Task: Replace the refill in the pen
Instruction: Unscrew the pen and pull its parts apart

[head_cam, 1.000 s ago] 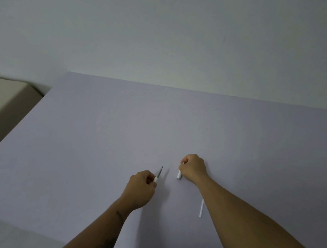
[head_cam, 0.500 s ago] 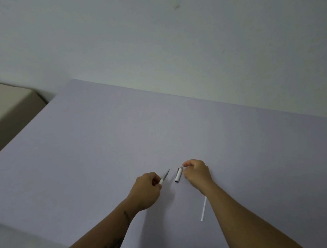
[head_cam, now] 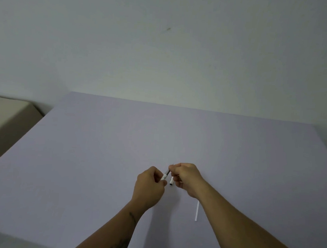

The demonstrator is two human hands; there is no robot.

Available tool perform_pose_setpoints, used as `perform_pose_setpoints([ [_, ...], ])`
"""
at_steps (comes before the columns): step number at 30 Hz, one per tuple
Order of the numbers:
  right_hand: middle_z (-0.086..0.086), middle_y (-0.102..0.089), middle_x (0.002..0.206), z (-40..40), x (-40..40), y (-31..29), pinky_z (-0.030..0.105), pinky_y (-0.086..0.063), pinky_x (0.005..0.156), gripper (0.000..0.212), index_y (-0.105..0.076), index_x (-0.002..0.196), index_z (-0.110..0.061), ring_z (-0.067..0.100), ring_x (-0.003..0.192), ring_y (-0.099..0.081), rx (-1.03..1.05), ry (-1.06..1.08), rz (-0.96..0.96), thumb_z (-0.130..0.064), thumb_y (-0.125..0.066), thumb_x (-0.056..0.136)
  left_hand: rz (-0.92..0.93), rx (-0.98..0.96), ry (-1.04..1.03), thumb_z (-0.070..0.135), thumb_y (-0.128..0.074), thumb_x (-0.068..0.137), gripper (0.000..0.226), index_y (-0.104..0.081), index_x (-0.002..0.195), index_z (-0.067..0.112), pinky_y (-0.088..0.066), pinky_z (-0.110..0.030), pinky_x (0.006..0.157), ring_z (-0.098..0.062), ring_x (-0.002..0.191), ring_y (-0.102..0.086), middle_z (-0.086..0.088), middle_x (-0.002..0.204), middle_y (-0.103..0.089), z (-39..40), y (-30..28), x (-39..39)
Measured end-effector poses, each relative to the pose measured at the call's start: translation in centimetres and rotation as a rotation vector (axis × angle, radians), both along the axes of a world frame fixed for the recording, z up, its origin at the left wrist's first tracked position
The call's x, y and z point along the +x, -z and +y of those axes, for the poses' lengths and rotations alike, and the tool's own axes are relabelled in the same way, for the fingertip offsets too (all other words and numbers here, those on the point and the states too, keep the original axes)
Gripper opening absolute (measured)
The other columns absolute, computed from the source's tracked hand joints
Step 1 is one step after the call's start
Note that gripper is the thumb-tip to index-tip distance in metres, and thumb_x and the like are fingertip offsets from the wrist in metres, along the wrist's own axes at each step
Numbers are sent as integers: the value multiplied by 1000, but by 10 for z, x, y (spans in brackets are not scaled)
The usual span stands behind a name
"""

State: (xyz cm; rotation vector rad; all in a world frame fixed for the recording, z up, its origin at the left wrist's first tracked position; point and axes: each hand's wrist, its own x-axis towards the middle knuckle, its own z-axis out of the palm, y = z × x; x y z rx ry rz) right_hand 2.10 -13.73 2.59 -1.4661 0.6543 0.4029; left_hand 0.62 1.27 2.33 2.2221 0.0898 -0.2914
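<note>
My left hand (head_cam: 149, 187) grips a white pen barrel (head_cam: 163, 177), most of it hidden in the fist, with a dark refill tip (head_cam: 167, 171) sticking out up and to the right. My right hand (head_cam: 186, 178) pinches the end of that tip with thumb and forefinger, and also holds a short white pen piece (head_cam: 171, 181) under its fingers. A thin white refill tube (head_cam: 197, 210) lies on the table just beside my right forearm, apart from both hands.
The lavender table top (head_cam: 99, 158) stretches wide around the hands, its back edge against a pale wall (head_cam: 163, 47). A beige box-like surface (head_cam: 4, 118) sits lower at the far left.
The hands were a few centimetres apart; now they have come together. My right hand's fingers have reached the tip sticking out of my left hand. The refill tube on the table stays put.
</note>
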Motion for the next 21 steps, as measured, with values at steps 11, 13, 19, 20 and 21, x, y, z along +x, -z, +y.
perform_pose_setpoints([
  [11, 11, -69, 81, 38, 5, -26, 28, -54, 69, 15, -74, 87, -4, 19, 73, -62, -57, 64, -148, -5, -60, 94, -30, -154, 18, 8, -64, 87, 18, -67, 77, 22, -49, -21, 56, -13, 61, -59, -2, 71, -69, 34, -19, 7],
  [13, 10, -70, 83, 47, 3, -33, 26, -55, 68, 22, -74, 86, -6, 18, 73, -63, -59, 56, -158, -1, -55, 96, -30, -177, 34, 7, -62, 89, 17, -69, 80, 19, -51, -23, 58, -15, 64, -61, -5, 73, -70, 45, -21, 8],
  [19, 10, -69, 76, 72, -3, -43, 24, -58, 61, 9, -73, 88, -1, 17, 66, -61, 63, 106, -155, -5, -66, 91, -83, -228, 57, 11, -68, 86, 12, -68, 79, 21, -44, -16, 51, -6, 53, -54, 3, 66, -65, 71, -23, 14],
  [20, 10, -68, 75, 76, -4, -42, 24, -58, 60, 8, -73, 88, 0, 17, 65, -61, 38, 127, -151, -6, -68, 90, -83, -227, 64, 12, -69, 85, 12, -68, 78, 22, -43, -15, 50, -5, 52, -53, 4, 65, -65, 74, -24, 15],
  [21, 10, -67, 75, 80, -4, -42, 25, -57, 60, 8, -73, 88, 0, 17, 65, -60, 4, 153, -140, -7, -69, 89, -78, -223, 71, 12, -70, 84, 13, -67, 78, 22, -42, -13, 48, -4, 51, -53, 4, 64, -64, 76, -24, 16],
])
